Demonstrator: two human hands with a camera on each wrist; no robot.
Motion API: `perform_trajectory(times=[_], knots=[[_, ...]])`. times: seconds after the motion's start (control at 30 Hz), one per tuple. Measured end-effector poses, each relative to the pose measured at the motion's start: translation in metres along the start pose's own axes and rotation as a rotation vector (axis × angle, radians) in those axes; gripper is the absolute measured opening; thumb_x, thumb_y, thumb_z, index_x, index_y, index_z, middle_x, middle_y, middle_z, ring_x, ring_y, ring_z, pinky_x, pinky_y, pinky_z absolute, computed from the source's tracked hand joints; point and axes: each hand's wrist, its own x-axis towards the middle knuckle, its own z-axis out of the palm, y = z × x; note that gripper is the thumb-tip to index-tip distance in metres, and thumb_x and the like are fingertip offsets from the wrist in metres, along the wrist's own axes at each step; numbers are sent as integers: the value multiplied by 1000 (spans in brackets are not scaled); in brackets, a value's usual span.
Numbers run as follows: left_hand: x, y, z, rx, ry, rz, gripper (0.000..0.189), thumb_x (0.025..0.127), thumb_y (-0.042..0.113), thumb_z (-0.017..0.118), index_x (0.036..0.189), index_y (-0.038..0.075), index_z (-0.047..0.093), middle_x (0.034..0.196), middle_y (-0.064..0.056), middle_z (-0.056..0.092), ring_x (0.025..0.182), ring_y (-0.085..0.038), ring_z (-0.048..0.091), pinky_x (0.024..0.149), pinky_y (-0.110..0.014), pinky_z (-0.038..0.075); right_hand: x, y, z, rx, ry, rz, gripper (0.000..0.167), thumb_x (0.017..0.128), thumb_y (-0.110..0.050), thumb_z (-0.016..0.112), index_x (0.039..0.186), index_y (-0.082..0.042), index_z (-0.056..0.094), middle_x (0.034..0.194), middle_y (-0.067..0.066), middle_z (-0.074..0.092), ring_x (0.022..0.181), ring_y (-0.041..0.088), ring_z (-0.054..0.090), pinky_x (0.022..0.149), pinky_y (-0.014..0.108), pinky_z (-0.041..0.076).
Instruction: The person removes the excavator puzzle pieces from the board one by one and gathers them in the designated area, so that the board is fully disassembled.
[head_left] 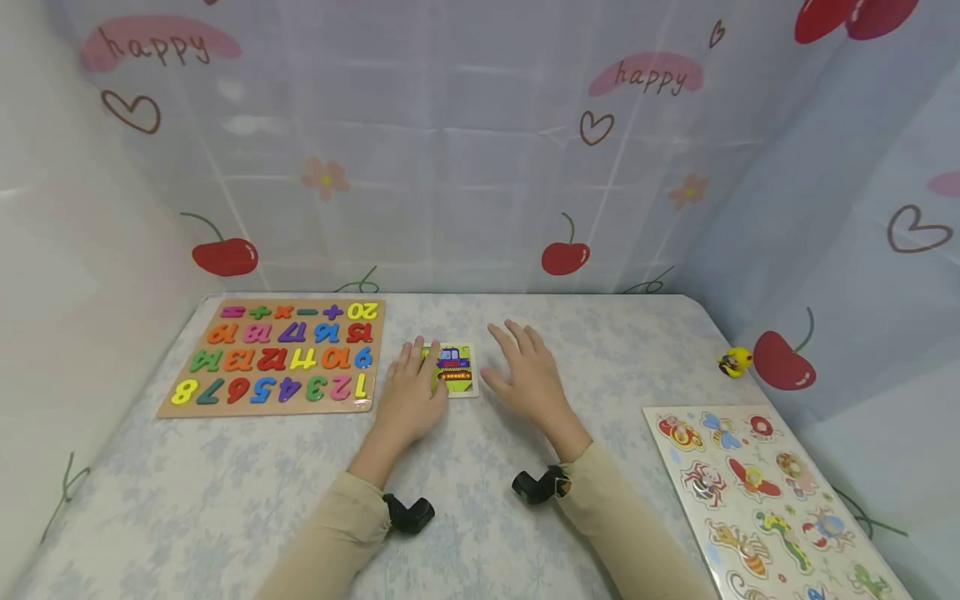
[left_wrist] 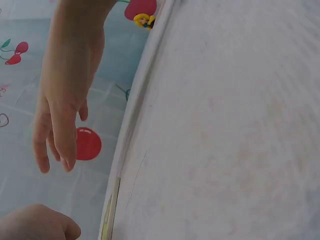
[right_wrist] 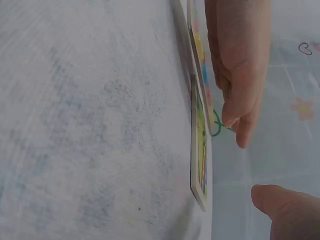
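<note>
**Fingers spread, nothing gripped**

At near right, a white board of colourful insect pieces (head_left: 676, 468) is laid. The left hand (head_left: 411, 400) is held open, fingers extended above a small square pale-bordered truck picture (head_left: 456, 364), apparently centred for reach from both sides. The right hand (head_left: 528, 379), spread and unfilled, is poised just beside it. A tan board of bright numerals (head_left: 322, 407) is placed left, presumably out of the way; a yellow toy figurine (head_left: 735, 362) is seen right.

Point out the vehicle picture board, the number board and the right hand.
Vehicle picture board (head_left: 455, 365), head view: printed vehicle on its face.
Number board (head_left: 273, 343), head view: bare surface between numbers.
Right hand (head_left: 532, 383), head view: back of the hand.
</note>
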Motion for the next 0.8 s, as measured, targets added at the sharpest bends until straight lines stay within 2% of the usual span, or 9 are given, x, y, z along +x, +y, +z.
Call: perform_trajectory(times=[0.1,0.23,0.43,0.6,0.8], knots=[[0,0,5,-27,-9,-2,64,101,34,41,160,16,22,167,-13,13,156,-35,7,126,-55,11,6,-1,5,34,-23,-9,64,96,-38,62,153,-24,38,158,11,37,144,38,34,113,61,36],[0,-3,12,-17,-23,-13,63,102,35,38,159,14,24,167,-13,13,156,-33,5,126,-54,9,14,-3,12,85,-59,0,55,96,-33,62,148,-22,47,153,9,43,141,35,39,111,59,39],[2,-7,18,7,-19,-5,58,104,36,33,158,17,27,168,-10,14,156,-31,5,127,-53,8,19,-6,23,108,-119,-2,47,97,-31,62,142,-22,53,144,6,50,135,33,45,109,54,42],[2,-8,20,27,-15,5,55,105,36,31,158,21,28,168,-6,16,156,-29,6,127,-52,8,15,-9,28,169,-137,-42,41,96,-29,65,135,-17,60,135,8,56,126,33,50,106,51,44],[1,-9,21,57,2,26,54,105,33,32,157,19,30,166,-7,21,155,-31,12,127,-51,11,12,-10,35,120,-138,-112,38,94,-32,66,130,-20,66,124,5,60,116,29,52,97,46,48]])
